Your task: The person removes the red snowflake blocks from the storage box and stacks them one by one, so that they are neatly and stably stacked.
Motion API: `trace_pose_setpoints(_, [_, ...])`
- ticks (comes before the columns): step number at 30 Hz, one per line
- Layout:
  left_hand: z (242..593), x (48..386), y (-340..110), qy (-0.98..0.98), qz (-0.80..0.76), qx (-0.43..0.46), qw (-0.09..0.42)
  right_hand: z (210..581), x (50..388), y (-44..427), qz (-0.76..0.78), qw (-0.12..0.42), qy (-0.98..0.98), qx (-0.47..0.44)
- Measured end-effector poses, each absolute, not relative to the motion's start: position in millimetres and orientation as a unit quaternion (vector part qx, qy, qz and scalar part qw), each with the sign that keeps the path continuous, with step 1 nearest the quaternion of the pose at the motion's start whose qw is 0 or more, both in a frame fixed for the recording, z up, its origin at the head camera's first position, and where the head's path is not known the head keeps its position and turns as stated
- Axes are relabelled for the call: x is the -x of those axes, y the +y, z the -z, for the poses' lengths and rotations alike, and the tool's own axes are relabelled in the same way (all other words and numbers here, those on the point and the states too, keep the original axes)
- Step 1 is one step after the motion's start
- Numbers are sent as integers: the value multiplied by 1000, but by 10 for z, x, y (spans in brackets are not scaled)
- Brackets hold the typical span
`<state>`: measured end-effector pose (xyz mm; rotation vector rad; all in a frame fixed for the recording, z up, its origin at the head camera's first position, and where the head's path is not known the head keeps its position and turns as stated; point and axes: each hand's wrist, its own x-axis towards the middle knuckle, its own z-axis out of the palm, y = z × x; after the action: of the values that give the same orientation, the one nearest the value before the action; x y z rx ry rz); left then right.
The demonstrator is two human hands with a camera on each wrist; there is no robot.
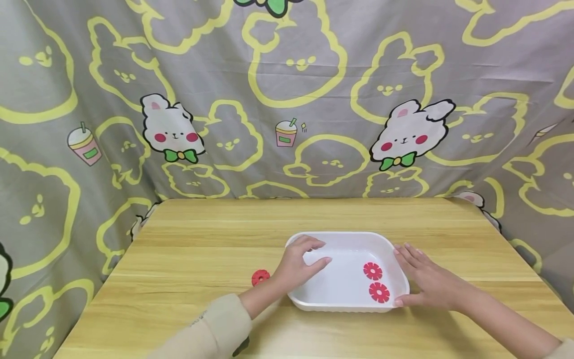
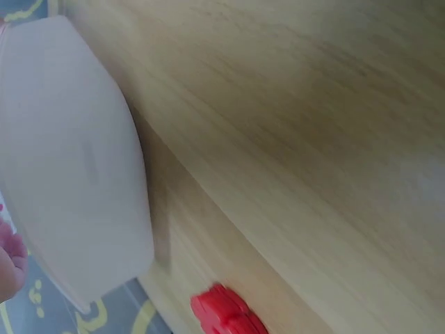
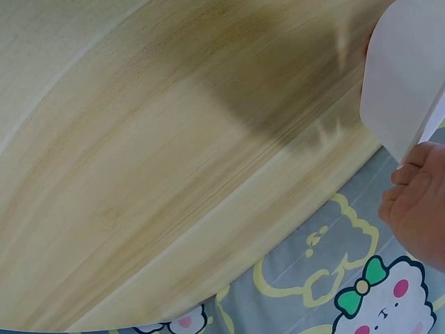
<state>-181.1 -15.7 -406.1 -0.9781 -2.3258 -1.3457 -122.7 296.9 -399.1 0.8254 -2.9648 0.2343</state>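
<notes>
A white rectangular plastic tray [image 1: 341, 307] rests on the table. Inside it, toward the right, lie two red notched discs with centre holes, the farther disc [image 1: 372, 271] and the nearer disc [image 1: 379, 292]. My left hand [image 1: 297, 264] is over the tray's left side, thumb and fingers apart with nothing between them. Fairly straight fingers of my right hand [image 1: 428, 283] touch the tray's right side, with the thumb by its near right corner. Left of the tray, red notched pieces [image 1: 260, 277] lie on the table, partly behind my left forearm; their number is unclear.
A wooden table [image 1: 202, 239] carries everything. Behind it and at the sides hangs a grey curtain [image 1: 224, 89] with yellow outlines and white rabbits. A small dark object [image 1: 242, 346] shows at the edge of my left sleeve, mostly hidden.
</notes>
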Motion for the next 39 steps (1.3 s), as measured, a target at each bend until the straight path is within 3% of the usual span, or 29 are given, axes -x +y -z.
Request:
trace_pose_setpoints(10, [4045,1757,95,-809,469,341,97,4007,1237,2970,-68,47,-957,-279])
trace_pose_setpoints(23, [4050,1688,402,-832,414,365,65,3965,1228,2953,-93,-12,-965,-243])
trace_pose_setpoints(29, [4044,1690,536,-845,370,380,70,3985,1230,2954,-83,19,-961,-263])
trace_pose_setpoints(39, [4120,1713,784,-876,298,380,-9,4009,1244,2983,-78,37,-958,-275])
